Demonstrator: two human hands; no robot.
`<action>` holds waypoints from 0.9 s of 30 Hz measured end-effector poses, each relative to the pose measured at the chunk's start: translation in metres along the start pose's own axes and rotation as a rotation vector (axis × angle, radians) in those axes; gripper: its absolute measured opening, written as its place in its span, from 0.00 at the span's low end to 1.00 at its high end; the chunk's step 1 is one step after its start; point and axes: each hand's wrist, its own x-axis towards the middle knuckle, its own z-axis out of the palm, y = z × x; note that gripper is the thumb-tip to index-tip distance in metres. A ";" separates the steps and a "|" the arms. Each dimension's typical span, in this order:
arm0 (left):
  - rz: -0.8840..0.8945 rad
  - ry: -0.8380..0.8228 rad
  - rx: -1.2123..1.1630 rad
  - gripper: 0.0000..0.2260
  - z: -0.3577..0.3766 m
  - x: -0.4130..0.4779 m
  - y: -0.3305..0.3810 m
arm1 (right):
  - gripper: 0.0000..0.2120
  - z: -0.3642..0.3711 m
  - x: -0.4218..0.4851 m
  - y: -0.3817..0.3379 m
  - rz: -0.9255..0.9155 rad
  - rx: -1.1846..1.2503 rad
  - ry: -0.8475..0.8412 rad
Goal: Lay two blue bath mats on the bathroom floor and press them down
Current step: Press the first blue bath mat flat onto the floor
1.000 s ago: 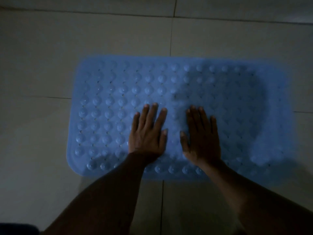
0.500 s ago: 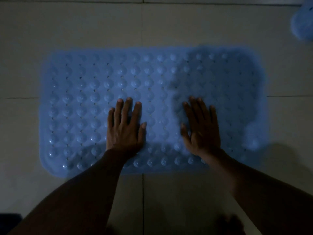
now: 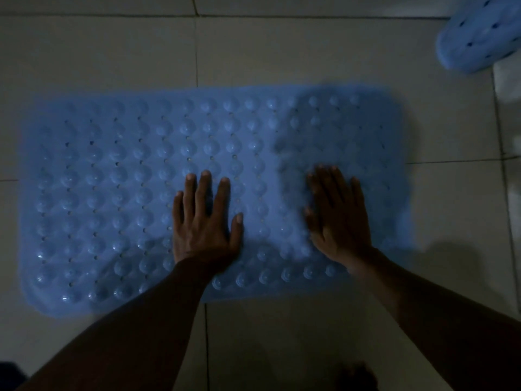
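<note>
Item: laid bath mat [image 3: 112,179], blue, dotted with rows of raised bumps and small holes. Count: one. Position: flat on the tiled floor [image 3: 98,52], lengthwise across the view; this mat serves as landmark for all entries below. Its right portion lies in shadow and is blurred, so the contact of that edge with the floor cannot be judged.

Item: second bath mat [image 3: 479,38], blue, with dark holes. Count: one. Position: beyond the far right corner of the laid mat, well apart from it, seemingly bunched or rolled, not spread; partly cut off by the frame.

Item: left hand [image 3: 204,224]. Count: one. Position: on the laid mat, near its middle, toward the near edge. State: flat, palm down, fingers spread wide, holding nothing.

Item: right hand [image 3: 338,218]. Count: one. Position: on the laid mat, right of the left hand, apart from it, in the shadowed part. State: flat, palm down, fingers extended, holding nothing.

Task status, as judged: first mat laid and under pressing at its centre; whether its ends and corners are pressed cannot be told. Remaining: probably the outer areas of this mat, then spreading and pressing the second mat.

Totals: mats two (one laid, one not); hands two, both empty.
</note>
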 end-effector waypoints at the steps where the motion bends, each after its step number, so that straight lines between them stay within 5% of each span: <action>1: -0.003 -0.002 0.002 0.33 0.000 -0.001 0.000 | 0.31 0.002 -0.001 0.005 0.005 0.001 -0.004; 23: 0.036 0.007 -0.008 0.33 0.003 0.013 0.066 | 0.34 0.000 -0.009 0.063 0.034 -0.005 0.002; 27: 0.161 0.045 -0.060 0.31 0.002 0.026 0.104 | 0.34 -0.002 -0.011 0.062 0.057 0.007 0.018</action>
